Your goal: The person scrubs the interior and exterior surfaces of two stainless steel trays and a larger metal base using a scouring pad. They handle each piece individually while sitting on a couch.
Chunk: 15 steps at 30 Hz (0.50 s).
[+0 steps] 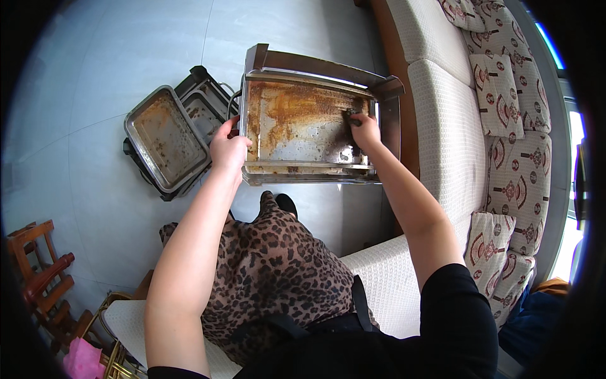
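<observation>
A rectangular metal housing (307,121), its inner surface streaked with brown grease and rust-coloured stains, is in front of me above the floor. My left hand (229,147) grips its left edge, thumb on the rim and fingers behind. Inside the housing near its right end, my right hand (364,131) holds a small dark scouring pad (352,118) against the stained surface. Dark smears surround the pad. To the left, a stained metal tray (165,142) rests tilted on a black-cornered metal appliance part (206,106), which is partly hidden beneath it.
A long cream sofa (445,142) with patterned cushions (497,94) runs along the right. Wooden furniture (47,279) stands at the lower left, near a pink cloth or bag (84,360) and a brass-coloured metal frame (116,362). Grey tiled floor (118,57) lies beyond the trays.
</observation>
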Available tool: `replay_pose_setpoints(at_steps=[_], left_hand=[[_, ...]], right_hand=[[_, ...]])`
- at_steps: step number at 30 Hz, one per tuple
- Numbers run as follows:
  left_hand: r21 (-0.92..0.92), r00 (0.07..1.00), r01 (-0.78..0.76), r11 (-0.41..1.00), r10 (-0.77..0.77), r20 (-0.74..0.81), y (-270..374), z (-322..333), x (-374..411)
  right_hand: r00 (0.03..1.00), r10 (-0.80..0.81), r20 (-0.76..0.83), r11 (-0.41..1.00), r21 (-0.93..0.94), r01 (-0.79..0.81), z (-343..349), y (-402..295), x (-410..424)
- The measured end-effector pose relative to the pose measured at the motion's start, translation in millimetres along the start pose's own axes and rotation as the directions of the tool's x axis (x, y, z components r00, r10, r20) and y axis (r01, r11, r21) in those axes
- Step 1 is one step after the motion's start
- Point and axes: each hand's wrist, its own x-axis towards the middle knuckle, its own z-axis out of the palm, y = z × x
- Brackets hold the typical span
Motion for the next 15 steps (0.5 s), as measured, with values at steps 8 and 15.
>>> replay_pose_setpoints(at_steps=[8, 15], left_hand=[[-0.040, 0.999, -0.026, 0.999, 0.027, 0.023, 1.7, -2.6, -0.4], [0.007, 1.000, -0.001, 1.000, 0.001, 0.008, 3.5, -0.8, -1.5]], right_hand=[[0.770, -0.619, 0.158, 0.783, 0.204, 0.587, 81.1, -136.0, -53.2], [0.964, -0.244, 0.107, 0.964, -0.082, 0.253, 6.8, -17.1, 3.9]])
